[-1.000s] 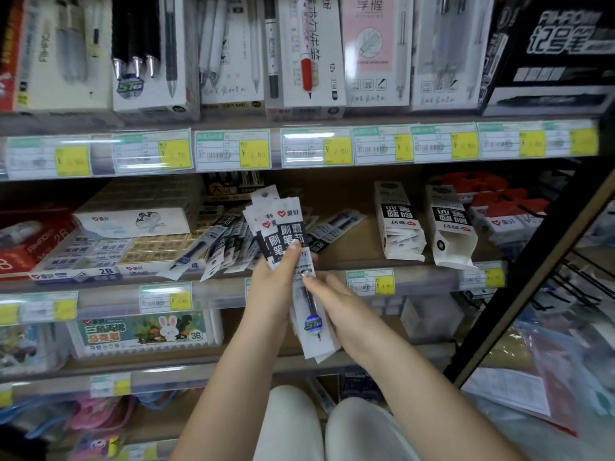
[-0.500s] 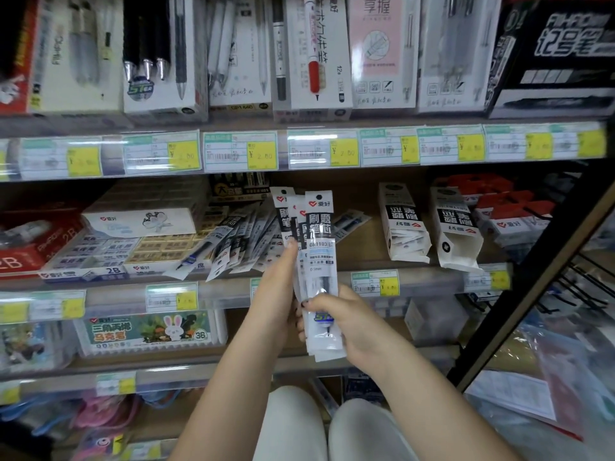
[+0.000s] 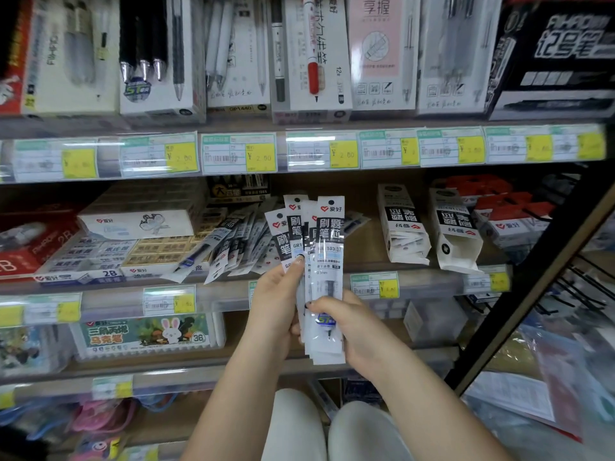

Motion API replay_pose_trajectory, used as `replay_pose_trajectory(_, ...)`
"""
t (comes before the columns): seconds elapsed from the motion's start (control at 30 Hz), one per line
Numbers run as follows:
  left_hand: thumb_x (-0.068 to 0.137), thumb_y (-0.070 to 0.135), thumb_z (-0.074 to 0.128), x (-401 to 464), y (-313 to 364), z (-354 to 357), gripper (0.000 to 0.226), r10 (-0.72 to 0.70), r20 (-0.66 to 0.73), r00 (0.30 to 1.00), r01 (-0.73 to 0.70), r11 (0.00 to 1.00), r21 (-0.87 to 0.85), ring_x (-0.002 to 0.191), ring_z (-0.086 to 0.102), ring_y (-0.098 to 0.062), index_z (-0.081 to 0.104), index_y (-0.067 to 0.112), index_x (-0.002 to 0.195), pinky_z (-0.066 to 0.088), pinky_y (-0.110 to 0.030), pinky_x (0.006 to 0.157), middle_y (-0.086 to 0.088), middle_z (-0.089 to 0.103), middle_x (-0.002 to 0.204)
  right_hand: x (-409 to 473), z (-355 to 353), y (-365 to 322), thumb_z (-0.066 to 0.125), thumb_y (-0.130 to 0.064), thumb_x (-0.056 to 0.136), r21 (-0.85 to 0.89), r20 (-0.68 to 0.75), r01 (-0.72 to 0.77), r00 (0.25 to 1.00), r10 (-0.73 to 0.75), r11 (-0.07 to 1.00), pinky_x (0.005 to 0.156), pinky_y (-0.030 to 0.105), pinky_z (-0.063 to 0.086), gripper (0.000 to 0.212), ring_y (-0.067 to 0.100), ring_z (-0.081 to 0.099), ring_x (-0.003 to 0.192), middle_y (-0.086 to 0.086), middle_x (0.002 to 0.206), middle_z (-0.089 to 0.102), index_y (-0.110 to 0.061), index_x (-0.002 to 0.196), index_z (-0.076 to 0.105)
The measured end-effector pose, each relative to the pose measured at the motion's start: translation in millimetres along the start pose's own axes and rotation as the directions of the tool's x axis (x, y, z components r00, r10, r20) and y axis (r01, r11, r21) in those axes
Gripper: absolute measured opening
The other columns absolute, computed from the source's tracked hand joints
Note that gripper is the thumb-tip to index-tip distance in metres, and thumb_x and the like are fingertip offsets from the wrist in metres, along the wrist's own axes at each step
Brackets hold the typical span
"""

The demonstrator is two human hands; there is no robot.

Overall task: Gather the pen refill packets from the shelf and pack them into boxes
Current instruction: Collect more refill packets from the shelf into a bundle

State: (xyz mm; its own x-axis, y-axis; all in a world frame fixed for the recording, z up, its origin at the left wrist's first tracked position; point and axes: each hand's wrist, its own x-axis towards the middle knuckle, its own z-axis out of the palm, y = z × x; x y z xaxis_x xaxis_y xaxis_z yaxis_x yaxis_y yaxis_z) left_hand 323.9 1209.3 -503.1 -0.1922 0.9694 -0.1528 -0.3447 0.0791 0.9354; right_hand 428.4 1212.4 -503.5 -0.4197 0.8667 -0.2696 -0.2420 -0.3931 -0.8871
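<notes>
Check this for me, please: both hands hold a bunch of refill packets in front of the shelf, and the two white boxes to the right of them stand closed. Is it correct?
Not quite. Both the left hand and right hand do hold the refill packets, but the two white boxes lie open on the shelf, as the head view shows.

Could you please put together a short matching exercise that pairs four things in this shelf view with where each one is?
Things:
1. bundle of refill packets
2. loose refill packets
3. two open white boxes
4. rabbit marker box

Places:
A. lying fanned out on the middle shelf, left of the hands
B. on the lower shelf, at the left
C. held upright in the left hand and right hand
D. lying on the middle shelf, right of the hands

Pairs: 1-C, 2-A, 3-D, 4-B
</notes>
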Motion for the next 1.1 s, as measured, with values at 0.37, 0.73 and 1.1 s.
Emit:
replay_pose_trajectory(0.37, 0.098, 0.035, 0.046, -6, 5, 0, 0.035, -0.018, -0.084, 0.996, 0.016, 1.0, -0.022, 0.029, 0.036, -0.01, 0.065, 0.016, 0.075, 0.021, -0.013, 0.033, -0.001, 0.054, 0.047, 1, -5, -1, 0.054, 0.0, 0.087, -0.011, -0.043, -0.027, 0.999, 0.026, 1.0, 0.082, 0.05, 0.053, 0.022, 0.03, 0.067, 0.073, 0.017, 0.087, 0.071, -0.01, 0.105, 0.061)
replay_pose_trajectory(0.73, 0.098, 0.03, 0.048, -13, 11, 3, 0.033, 0.009, -0.103, 0.995, -0.011, 1.0, -0.02, 0.029, 0.041, -0.007, 0.064, 0.016, 0.073, 0.025, -0.01, 0.031, -0.001, 0.058, 0.05, 0, -9, -3, 0.053, -0.001, 0.087, -0.015, -0.049, -0.053, 0.997, 0.053, 0.998, 0.076, 0.043, 0.055, 0.021, 0.028, 0.067, 0.076, 0.013, 0.086, 0.072, -0.013, 0.102, 0.062)
replay_pose_trajectory(1.1, 0.097, 0.022, 0.051, -22, 16, 7, 0.025, 0.038, -0.07, 0.997, -0.037, 0.999, 0.008, 0.03, 0.048, -0.006, 0.061, 0.012, 0.076, 0.031, -0.012, 0.029, 0.002, 0.061, 0.05, -2, -11, -2, 0.055, -0.003, 0.086, -0.017, -0.073, -0.06, 0.996, 0.059, 0.998, 0.081, 0.047, 0.054, 0.024, 0.028, 0.066, 0.08, 0.014, 0.089, 0.07, -0.011, 0.108, 0.06)
